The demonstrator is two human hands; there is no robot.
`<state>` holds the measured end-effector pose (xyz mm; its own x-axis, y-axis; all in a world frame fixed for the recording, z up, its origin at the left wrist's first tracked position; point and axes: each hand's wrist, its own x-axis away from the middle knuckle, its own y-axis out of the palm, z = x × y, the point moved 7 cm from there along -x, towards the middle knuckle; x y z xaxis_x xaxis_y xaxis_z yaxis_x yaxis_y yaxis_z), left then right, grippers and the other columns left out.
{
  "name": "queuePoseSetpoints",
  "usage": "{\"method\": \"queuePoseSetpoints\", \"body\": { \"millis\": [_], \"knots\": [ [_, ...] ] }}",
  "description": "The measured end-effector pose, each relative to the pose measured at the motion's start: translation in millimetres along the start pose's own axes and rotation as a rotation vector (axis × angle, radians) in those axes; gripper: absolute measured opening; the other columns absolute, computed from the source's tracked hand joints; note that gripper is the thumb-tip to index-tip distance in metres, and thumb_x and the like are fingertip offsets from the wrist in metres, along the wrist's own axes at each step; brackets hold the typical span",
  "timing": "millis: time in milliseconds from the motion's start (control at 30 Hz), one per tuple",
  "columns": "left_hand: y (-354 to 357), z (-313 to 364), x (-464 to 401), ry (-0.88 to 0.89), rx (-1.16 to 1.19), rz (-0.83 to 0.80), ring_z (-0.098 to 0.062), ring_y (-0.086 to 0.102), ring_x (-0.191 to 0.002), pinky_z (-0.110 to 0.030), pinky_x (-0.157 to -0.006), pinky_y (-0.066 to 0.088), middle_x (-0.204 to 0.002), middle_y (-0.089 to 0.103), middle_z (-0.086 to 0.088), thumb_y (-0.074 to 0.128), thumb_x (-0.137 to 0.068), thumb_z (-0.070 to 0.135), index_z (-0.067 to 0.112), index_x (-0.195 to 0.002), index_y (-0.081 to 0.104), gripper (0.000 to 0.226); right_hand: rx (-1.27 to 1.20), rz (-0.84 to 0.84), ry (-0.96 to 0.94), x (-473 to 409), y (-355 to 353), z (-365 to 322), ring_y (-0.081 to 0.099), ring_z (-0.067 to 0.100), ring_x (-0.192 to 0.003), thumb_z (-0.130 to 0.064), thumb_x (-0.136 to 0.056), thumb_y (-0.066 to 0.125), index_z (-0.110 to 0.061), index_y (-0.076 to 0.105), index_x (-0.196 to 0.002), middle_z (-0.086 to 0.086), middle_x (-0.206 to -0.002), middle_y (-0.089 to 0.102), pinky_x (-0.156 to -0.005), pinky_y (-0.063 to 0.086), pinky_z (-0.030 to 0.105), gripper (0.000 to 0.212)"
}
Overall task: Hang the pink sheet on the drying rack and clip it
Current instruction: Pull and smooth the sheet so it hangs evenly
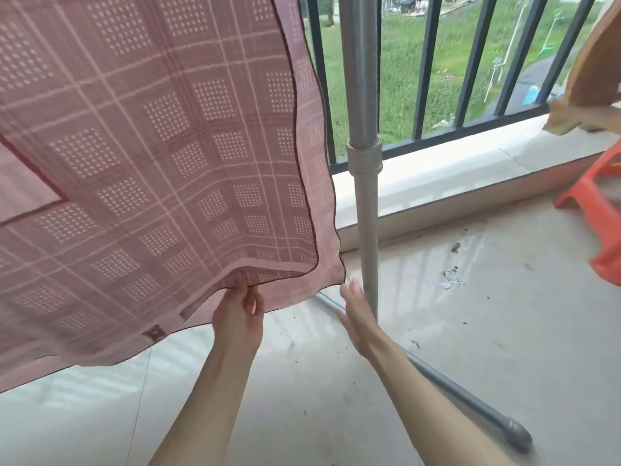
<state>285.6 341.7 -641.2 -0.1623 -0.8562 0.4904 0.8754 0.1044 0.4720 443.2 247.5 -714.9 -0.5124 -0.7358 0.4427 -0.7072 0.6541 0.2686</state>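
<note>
Sheet: our pink sheet point(151, 156) hangs down across the left of the scene, lower hem near us, its right edge just beside the grey rack pole point(364, 183).
Left hand: our left hand point(240, 317) pinches the sheet's bottom hem, thumb up against the cloth.
Right hand: our right hand point(358, 314) is released, fingers straight, close to the sheet's corner and the pole.
Rack foot: grey bar point(470, 398) runs along the floor on the right.
Far right: orange stool point(601, 223) by the black railing point(426, 79).

A single head-worn wide-angle view is given, aimed forward and steeply down at the balcony floor point(470, 331). The hands are seen close, near 6 o'clock. The railing point(426, 62) is seen farther off, towards 1 o'clock. No second view is supplied.
</note>
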Motion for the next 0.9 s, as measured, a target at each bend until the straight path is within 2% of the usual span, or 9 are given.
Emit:
{"method": "queuePoseSetpoints", "body": {
  "millis": [67,167,267,400,433,500,567,733,900],
  "knots": [
    [0.7,3.5,-7.7,0.022,0.002,-0.012,-0.006,0.049,-0.069,-0.019,-0.065,0.043,-0.075,0.052,0.007,0.061,-0.088,0.019,0.017,-0.082,0.058,0.006,-0.112,0.010,-0.024,-14.9,4.4,2.7,0.020,0.006,-0.136,-0.030,-0.098,0.034,-0.018,0.023,-0.140,-0.012,-0.143,0.021,-0.116,0.022,0.046,0.045],
    [7.1,1.7,-16.3,0.014,0.035,-0.072,-0.007,0.052,-0.074,-0.021,-0.067,0.045,-0.083,0.057,0.006,0.059,-0.089,0.024,0.017,-0.089,0.060,0.007,-0.190,0.060,-0.027,-34.0,3.9,14.4,0.020,0.008,-0.137,-0.040,-0.098,0.035,-0.024,0.015,-0.146,-0.011,-0.144,0.020,-0.114,0.024,0.045,0.054],
    [14.9,-5.3,-17.3,-0.008,0.099,-0.135,-0.010,0.054,-0.079,-0.024,-0.068,0.046,-0.082,0.057,0.005,0.058,-0.087,0.025,0.016,-0.086,0.059,0.009,-0.254,0.052,-0.042,-46.5,6.6,23.0,0.028,0.006,-0.120,-0.035,-0.098,0.030,-0.025,0.028,-0.112,-0.008,-0.133,0.028,-0.112,0.026,0.045,0.018],
    [32.2,-14.0,-5.4,-0.030,0.082,-0.362,-0.006,0.060,-0.081,-0.025,-0.072,0.047,-0.081,0.065,0.011,0.065,-0.071,0.035,0.024,-0.087,0.064,0.019,-0.259,0.052,-0.045,-65.2,4.6,26.8,0.025,0.012,-0.135,-0.039,-0.098,0.029,-0.022,0.033,-0.139,-0.011,-0.147,0.030,-0.108,0.032,0.047,0.045],
    [36.5,-18.7,-0.4,-0.043,0.041,-0.427,-0.006,0.061,-0.079,-0.025,-0.072,0.046,-0.083,0.066,0.012,0.064,-0.070,0.036,0.026,-0.085,0.066,0.018,-0.289,0.032,-0.039,-68.5,4.3,27.3,0.032,0.014,-0.133,-0.038,-0.098,0.030,-0.021,0.042,-0.135,-0.009,-0.140,0.041,-0.106,0.035,0.046,0.042],
    [41.1,-31.2,7.7,-0.083,-0.043,-0.507,-0.007,0.060,-0.078,-0.025,-0.070,0.044,-0.084,0.063,0.012,0.065,-0.069,0.033,0.028,-0.076,0.068,0.010,-0.364,-0.026,-0.031,-66.5,5.8,28.6,0.049,0.019,-0.112,-0.033,-0.096,0.034,-0.017,0.060,-0.104,-0.003,-0.106,0.061,-0.097,0.042,0.041,0.031],
    [43.6,-39.1,12.6,-0.111,-0.071,-0.516,-0.008,0.058,-0.077,-0.025,-0.071,0.042,-0.082,0.060,0.011,0.066,-0.068,0.028,0.027,-0.071,0.066,0.004,-0.421,-0.072,-0.019,-58.6,6.8,33.0,0.056,0.020,-0.096,-0.028,-0.094,0.040,-0.016,0.063,-0.091,-0.001,-0.087,0.064,-0.093,0.046,0.038,0.026],
    [58.8,-46.0,18.3,-0.073,-0.074,-0.544,-0.007,0.057,-0.069,-0.021,-0.064,0.043,-0.078,0.062,0.009,0.073,-0.064,0.023,0.025,-0.076,0.067,0.013,-0.225,-0.079,-0.059,-34.0,-3.5,44.3,0.060,0.015,-0.088,-0.020,-0.089,0.058,-0.005,0.062,-0.109,0.005,-0.092,0.065,-0.082,0.051,0.029,0.025],
    [56.3,-50.5,15.5,0.047,-0.077,-0.411,-0.004,0.060,-0.061,-0.016,-0.054,0.046,-0.067,0.066,0.010,0.071,-0.069,0.017,0.020,-0.070,0.069,0.003,-0.128,0.007,-0.113,-21.9,-17.7,34.6,0.060,0.013,-0.071,0.001,-0.091,0.045,-0.004,0.060,-0.085,0.004,-0.076,0.062,-0.074,0.053,0.027,0.017]
  ]
}}
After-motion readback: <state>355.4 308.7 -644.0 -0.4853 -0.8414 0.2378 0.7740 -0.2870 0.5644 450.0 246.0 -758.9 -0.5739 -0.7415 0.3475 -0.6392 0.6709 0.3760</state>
